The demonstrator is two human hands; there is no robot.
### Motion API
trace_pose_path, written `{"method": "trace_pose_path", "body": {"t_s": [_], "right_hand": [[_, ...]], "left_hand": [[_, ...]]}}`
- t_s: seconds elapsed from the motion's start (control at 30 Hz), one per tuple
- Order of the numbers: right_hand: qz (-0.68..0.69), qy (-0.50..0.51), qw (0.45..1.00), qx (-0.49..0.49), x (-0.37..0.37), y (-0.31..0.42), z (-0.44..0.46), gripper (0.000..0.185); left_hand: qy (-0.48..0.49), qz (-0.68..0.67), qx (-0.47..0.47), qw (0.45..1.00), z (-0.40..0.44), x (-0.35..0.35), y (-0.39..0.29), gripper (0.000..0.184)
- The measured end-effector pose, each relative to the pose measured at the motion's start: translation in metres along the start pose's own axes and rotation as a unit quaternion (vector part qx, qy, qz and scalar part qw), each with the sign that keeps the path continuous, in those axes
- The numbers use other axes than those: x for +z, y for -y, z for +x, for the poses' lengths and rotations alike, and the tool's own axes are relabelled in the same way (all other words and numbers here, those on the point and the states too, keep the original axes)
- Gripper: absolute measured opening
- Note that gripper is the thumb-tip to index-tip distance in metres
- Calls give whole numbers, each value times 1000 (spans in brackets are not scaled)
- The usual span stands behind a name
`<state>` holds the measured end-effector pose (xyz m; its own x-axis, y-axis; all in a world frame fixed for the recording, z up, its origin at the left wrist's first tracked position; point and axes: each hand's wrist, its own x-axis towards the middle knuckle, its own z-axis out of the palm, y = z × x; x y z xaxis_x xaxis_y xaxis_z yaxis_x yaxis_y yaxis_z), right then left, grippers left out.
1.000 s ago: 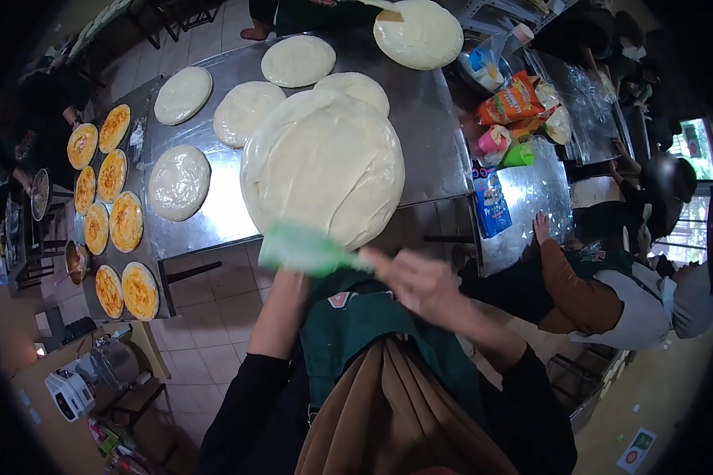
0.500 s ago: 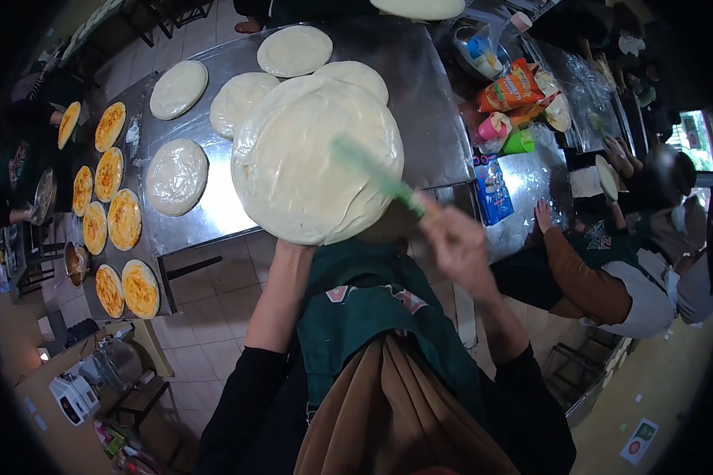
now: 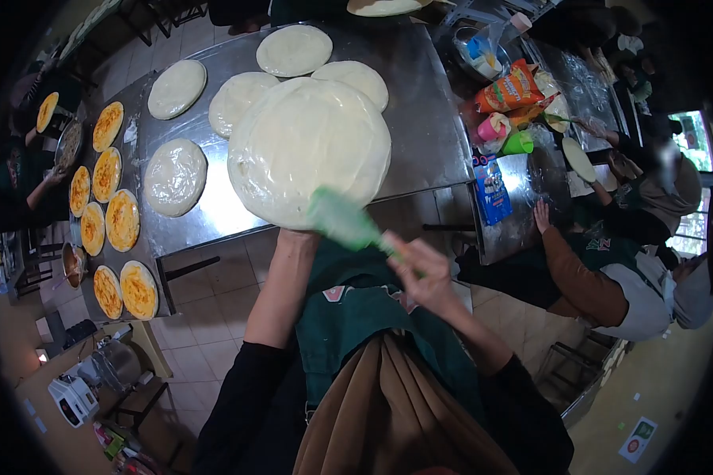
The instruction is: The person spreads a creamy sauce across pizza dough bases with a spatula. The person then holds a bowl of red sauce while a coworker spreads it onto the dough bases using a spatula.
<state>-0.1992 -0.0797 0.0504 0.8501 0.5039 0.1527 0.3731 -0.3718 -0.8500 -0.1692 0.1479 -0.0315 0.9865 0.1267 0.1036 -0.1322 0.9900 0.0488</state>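
A large, cream-coated round [image 3: 309, 146] sits on the person's left hand [image 3: 296, 238], overlapping the near edge of the steel worktop [image 3: 428, 138] in view; that hand is mostly hidden beneath it, so how far its fingers spread cannot be told. The right hand [image 3: 421, 275] is closed around the handle of a green spatula [image 3: 345, 222], whose blurred blade overlaps the round's near rim; contact is unclear. Beyond and to the left lie five smaller pale rounds [image 3: 294, 51]. Farther left are seven browned rounds [image 3: 123, 220]. On the right stand an orange bag [image 3: 507, 89], a pink cup [image 3: 493, 127] and a green cup [image 3: 518, 142], near a co-worker's hand [image 3: 541, 218].
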Motion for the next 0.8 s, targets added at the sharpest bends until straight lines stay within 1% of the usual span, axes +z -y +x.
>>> {"method": "trace_pose_path", "body": {"t_s": [0.07,0.13,0.17,0.2,0.23,0.3,0.33,0.37,0.4,0.43,0.47,0.5,0.57,0.6,0.63,0.7,0.73,0.77,0.8], "right_hand": [[43,-22,996,-81,22,2,5,37],[161,-29,986,33,23,0,21,36],[265,-20,947,179,19,1,27,36],[381,-22,906,185,13,-1,42,37],[411,-36,894,172,6,3,57,38],[392,-26,908,143,-14,6,71,37],[258,-53,964,49,-19,3,69,38],[115,-78,989,-47,-23,-3,67,38],[21,-75,992,-96,-21,-2,62,38],[-71,-82,984,-145,-20,-1,58,39],[-110,-65,981,-146,-12,8,40,40],[-160,2,984,-74,-5,21,18,42],[-133,29,984,-112,-1,37,10,44],[-134,10,984,-115,-3,32,11,42],[-58,-15,996,-73,-8,33,18,40],[-34,-71,997,-7,-19,31,32,39],[-50,-31,998,17,-16,25,28,38],[-118,-11,992,-51,-11,29,23,38],[-104,33,992,-70,-9,36,15,38]], "left_hand": [[-1,-3,0,1000,1,0,-1,53],[-2,-2,-3,1000,1,1,-1,53],[0,-3,-5,1000,1,1,0,53],[1,-5,-5,1000,2,1,0,53],[3,-6,-5,1000,2,2,0,53],[6,-8,-6,1000,2,4,-2,53],[5,-9,-6,1000,1,5,-3,53],[5,-10,-5,1000,1,5,-3,53],[6,-12,-4,1000,2,5,-3,53],[7,-14,-1,1000,2,5,-4,53],[8,-15,0,1000,2,4,-3,53],[10,-16,2,1000,4,4,-4,53],[9,-16,-1,1000,4,3,-3,53],[8,-15,-2,1000,4,3,-3,53],[6,-16,-5,1000,4,4,-2,53],[10,-20,-7,1000,4,3,0,53],[11,-20,-8,1000,5,2,0,53],[13,-19,-8,1000,6,2,0,53],[16,-20,-8,1000,6,4,0,53]]}}
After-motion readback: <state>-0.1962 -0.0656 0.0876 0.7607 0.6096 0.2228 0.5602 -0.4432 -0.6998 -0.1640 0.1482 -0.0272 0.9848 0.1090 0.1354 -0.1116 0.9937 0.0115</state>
